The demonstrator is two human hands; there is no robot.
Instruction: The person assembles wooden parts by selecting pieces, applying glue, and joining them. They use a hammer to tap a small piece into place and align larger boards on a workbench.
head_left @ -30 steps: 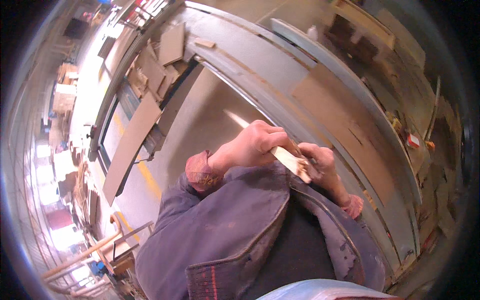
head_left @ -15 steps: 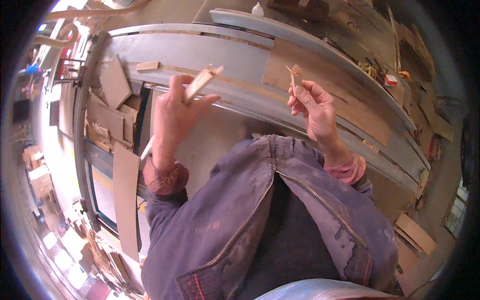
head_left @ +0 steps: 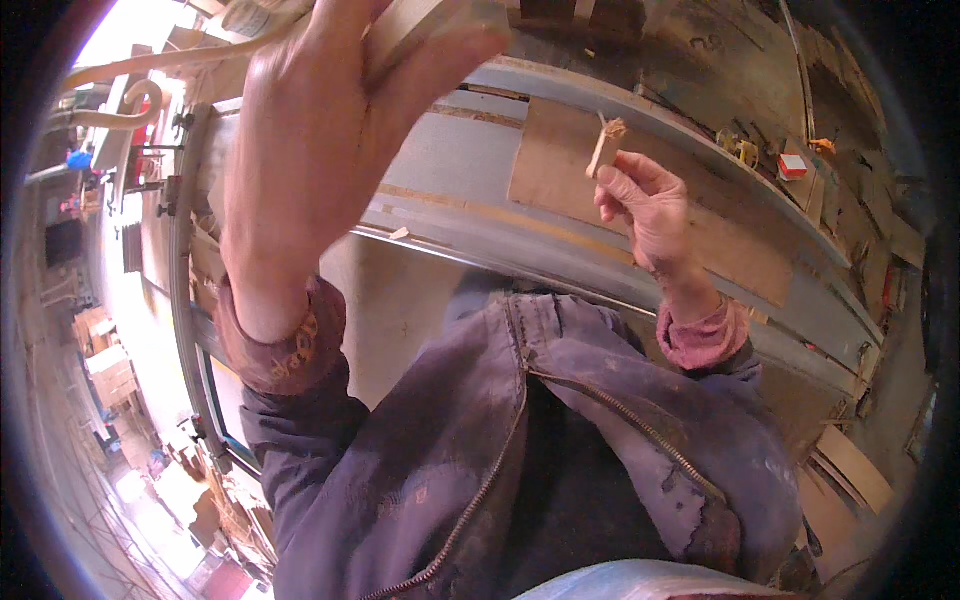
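Observation:
My left hand [head_left: 305,150] is raised close to the camera at the upper left. A pale strip of wood [head_left: 405,30] sits between its thumb and fingers, its far end cut off by the top of the picture. My right hand [head_left: 650,210] pinches a short wooden stick [head_left: 604,155] between thumb and fingers, above the metal bench. That stick points up and has a ragged, splintered tip with loose fibres. Below it lies a flat brown board [head_left: 560,150] on the long grey bench [head_left: 445,150]. A small wood chip [head_left: 400,233] rests near the bench's front edge.
A long metal rail [head_left: 730,165] runs along the bench's far side. Beyond it are a red-and-white box [head_left: 792,166] and a yellow object [head_left: 740,150]. Brown panels [head_left: 850,470] lean at the lower right. A curved beige hose [head_left: 130,120] hangs at the left.
My left hand has risen up and toward the camera with its wood strip, now looking much larger. My right hand has shifted slightly right and down, its stick tilting to the right.

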